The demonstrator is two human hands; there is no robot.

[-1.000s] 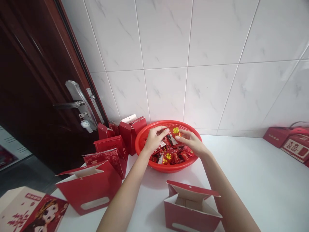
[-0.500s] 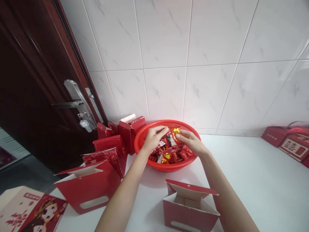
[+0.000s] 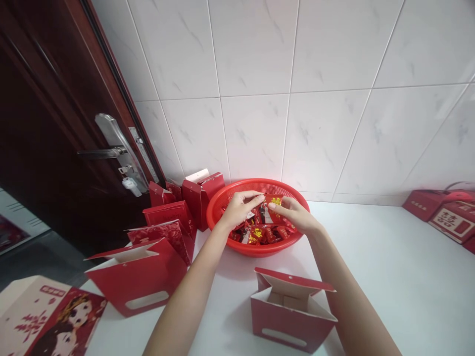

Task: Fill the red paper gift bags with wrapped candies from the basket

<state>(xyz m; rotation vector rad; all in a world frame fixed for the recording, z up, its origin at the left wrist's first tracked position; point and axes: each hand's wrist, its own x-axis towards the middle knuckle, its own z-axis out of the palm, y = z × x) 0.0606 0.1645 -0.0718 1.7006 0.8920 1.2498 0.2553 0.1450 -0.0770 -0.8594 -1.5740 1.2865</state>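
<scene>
Over a red plastic basket [image 3: 258, 251], my left hand [image 3: 241, 210] and my right hand [image 3: 297, 215] are both closed in a pinch. Between them is a red wrapped candy [image 3: 273, 213] with gold print; my right thumb lies across it and my left fingertips are at its left edge. More wrapped candies [image 3: 256, 235], mostly red with some gold, fill the basket's bottom beneath my hands. An open red gift box [image 3: 289, 321] stands upright in front of the basket, between my forearms; its flap is raised and the inside I can see is pale.
Several red boxes [image 3: 137, 277] stand in a row left of the basket. A flat printed box [image 3: 55, 321] lies at the front left. More red boxes [image 3: 451, 217] sit at the far right of the white table [image 3: 382, 277]. Behind are a tiled wall and a dark door [image 3: 55, 123].
My hands stay over the basket with the candy, with only slight finger movement. The view has tilted a little, so most things on the table appear slightly higher.
</scene>
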